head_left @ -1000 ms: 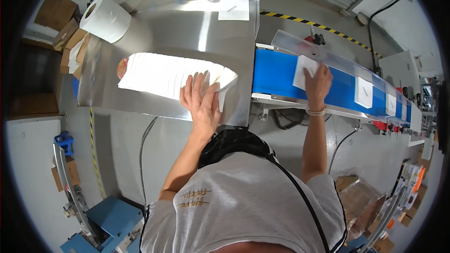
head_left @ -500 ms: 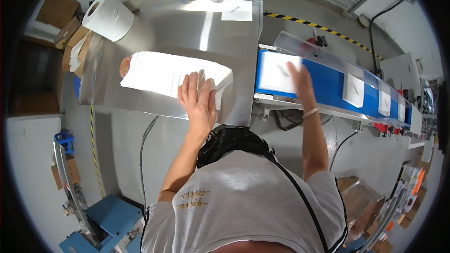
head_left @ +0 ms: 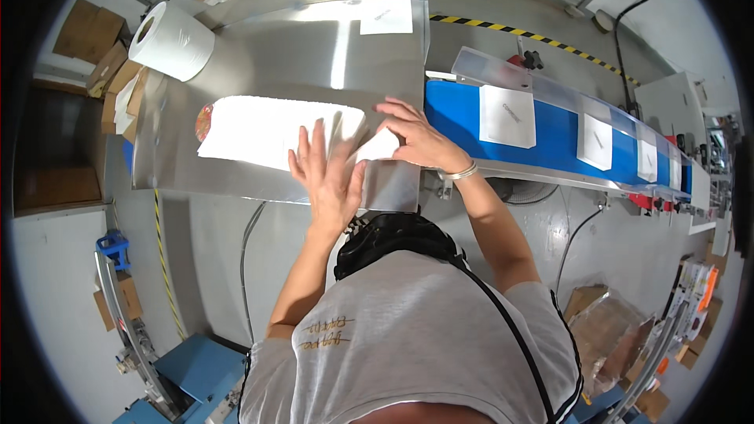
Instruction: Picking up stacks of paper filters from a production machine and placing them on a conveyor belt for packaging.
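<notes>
At frame centre, the left hand lies flat, fingers spread, on the white stack of paper sheets on the shiny steel table. The right hand, fingers loosely curled, grips the stack's right end beside the blue conveyor belt

Grey short-sleeved shirt, black strap across the back, thin bracelet on the right wrist.
</notes>
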The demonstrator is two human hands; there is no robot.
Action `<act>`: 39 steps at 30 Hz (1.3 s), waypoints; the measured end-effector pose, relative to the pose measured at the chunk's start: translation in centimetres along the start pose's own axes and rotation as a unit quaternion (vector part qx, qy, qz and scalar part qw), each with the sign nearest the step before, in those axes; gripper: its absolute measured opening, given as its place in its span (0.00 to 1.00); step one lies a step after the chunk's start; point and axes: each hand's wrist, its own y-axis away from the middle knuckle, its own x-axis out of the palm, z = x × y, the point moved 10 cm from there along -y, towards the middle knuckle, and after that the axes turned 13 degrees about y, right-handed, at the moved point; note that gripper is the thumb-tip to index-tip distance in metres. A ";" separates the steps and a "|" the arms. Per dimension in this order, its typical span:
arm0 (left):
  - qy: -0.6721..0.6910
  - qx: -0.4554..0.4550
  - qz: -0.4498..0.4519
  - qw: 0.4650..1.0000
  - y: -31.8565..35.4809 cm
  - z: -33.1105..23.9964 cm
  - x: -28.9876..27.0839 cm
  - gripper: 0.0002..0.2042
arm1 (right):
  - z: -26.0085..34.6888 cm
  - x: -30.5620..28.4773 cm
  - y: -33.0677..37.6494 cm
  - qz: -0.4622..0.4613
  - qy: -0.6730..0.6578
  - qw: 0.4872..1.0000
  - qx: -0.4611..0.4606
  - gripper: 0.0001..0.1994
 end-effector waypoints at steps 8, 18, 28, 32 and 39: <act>-0.019 -0.043 -0.028 0.998 0.4 2.8 -0.4 0.17 | -10.5 -2.4 7.0 -0.096 -0.233 0.892 0.376 0.19; -0.013 -0.015 -0.061 0.998 0.5 2.3 -0.7 0.15 | -15.5 -11.8 14.8 -0.216 0.435 0.740 0.465 0.29; -0.028 0.002 0.004 1.000 -0.2 1.3 -0.8 0.16 | 2.2 -0.3 -2.2 -0.002 0.020 1.000 -0.017 0.23; -0.013 -0.055 -0.014 0.998 -0.2 3.8 -1.5 0.22 | -4.7 1.6 0.5 0.041 -0.244 0.948 0.199 0.15; -0.013 -0.015 -0.061 0.998 -0.2 3.7 -1.9 0.14 | -17.2 -9.6 14.0 -0.162 0.093 0.823 0.536 0.16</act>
